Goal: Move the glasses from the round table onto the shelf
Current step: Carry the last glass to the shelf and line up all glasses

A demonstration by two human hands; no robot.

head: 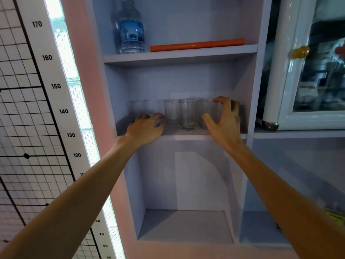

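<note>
I am looking at a cluster of clear, straight-sided drinking glasses (pixel 188 114) standing upright on the pale lilac middle shelf (pixel 186 136), packed together right of centre, with one more clear glass (pixel 139 108) standing apart toward the left wall. My right hand (pixel 225 121) is sitting at the rightmost glass of the cluster, fingers spread and curled, thumb low in front; whether the fingertips are touching the glass I cannot tell. My left hand (pixel 146 127) is resting near the shelf's front edge, fingers loosely curled and holding nothing, just below the lone glass.

I am judging this as the setting-down step: glasses placed, hands about to come away. The next move is calling for a straight pull back, without brushing the cluster.

Room is tight: the right wall is close beside my right hand, and the front lip is near the foremost glass. The gap between the lone glass and the cluster is offering open space. Above, a clear plastic water bottle (pixel 131 28) and a flat orange book (pixel 197 45) are sitting on the upper shelf.
</note>
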